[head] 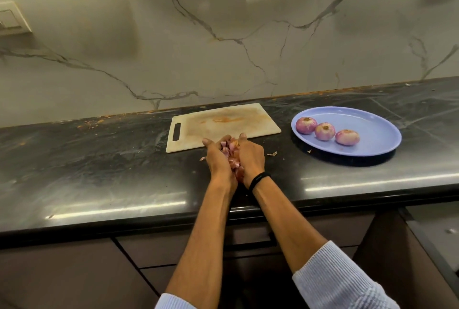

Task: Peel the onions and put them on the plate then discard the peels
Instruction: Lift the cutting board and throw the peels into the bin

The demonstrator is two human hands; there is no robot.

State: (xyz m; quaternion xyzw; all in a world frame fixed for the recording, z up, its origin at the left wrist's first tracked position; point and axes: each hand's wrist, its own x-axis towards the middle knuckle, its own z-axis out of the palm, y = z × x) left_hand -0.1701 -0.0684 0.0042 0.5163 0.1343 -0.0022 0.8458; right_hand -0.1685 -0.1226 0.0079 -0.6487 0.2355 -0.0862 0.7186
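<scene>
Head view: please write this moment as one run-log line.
step: gathering peels | left hand, right hand: cupped together round peels | plate: three peeled onions | counter: stray peels

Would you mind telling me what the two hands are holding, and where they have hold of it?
Both together hold a heap of onion peels, the left hand and right hand cupped against its opposite sides.

counter (87,159) left: open | ahead: cutting board (223,122) | right: plate (387,132), 3 onions (324,131)
</scene>
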